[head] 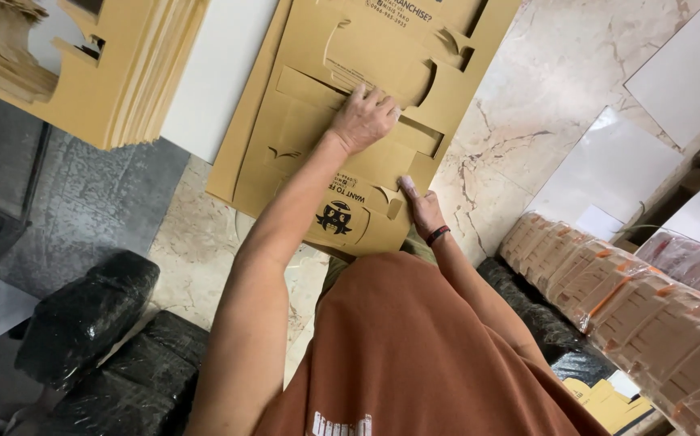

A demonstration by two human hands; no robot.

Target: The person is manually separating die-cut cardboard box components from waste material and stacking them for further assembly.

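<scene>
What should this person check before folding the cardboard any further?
1. Left hand pressing flat on the cardboard sheet: ok.
2. Right hand at the sheet's near edge: ok.
3. Sheet lying flat on the marble floor: ok.
4. Flap under the left hand fully creased: cannot tell.
5. Stack of cardboard apart from the hands: ok.
6. Wrapped bundles out of the way: ok.

The flat die-cut cardboard sheet (342,105) in the middle is tan-brown with small black printing. The floor (519,113) is cream marble with brown veins. Near, the shirt (414,355) is rust-orange. The bags (91,323) at near left are glossy black.
</scene>
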